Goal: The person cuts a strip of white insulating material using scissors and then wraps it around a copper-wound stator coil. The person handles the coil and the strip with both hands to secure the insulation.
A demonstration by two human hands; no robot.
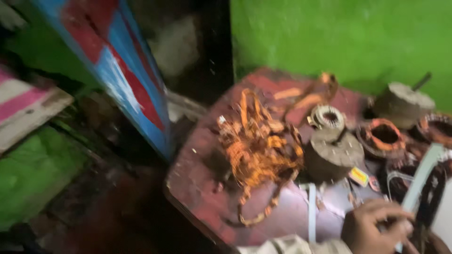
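The picture is motion-blurred; treat fine detail as uncertain.

The dark red surface (197, 188) carries all the parts and stands against a green wall (339, 37). A panel painted blue and red (127, 70) leans to its left.

In the middle of the surface lies a loose tangle of copper wire (259, 155). Judge it light, springy and prone to snagging; strands will trail if you lift one loop, so gather it from beneath as a bundle.

Right of the tangle sits a round grey motor part (334, 155), with a smaller wound coil (328, 116) just behind it and a copper-wound ring (383, 136) beside it. Judge these heavy and rigid; take them by the outer metal rim, not by the windings, which could scuff.

At the lower right edge, your one visible hand (376, 228) curls its fingers (391, 211) around a pale flat strip (423, 178) that rises toward the right. It appears stiff and thin; hold it along its flat faces. Which hand this is cannot be told, and no other hand is in view.
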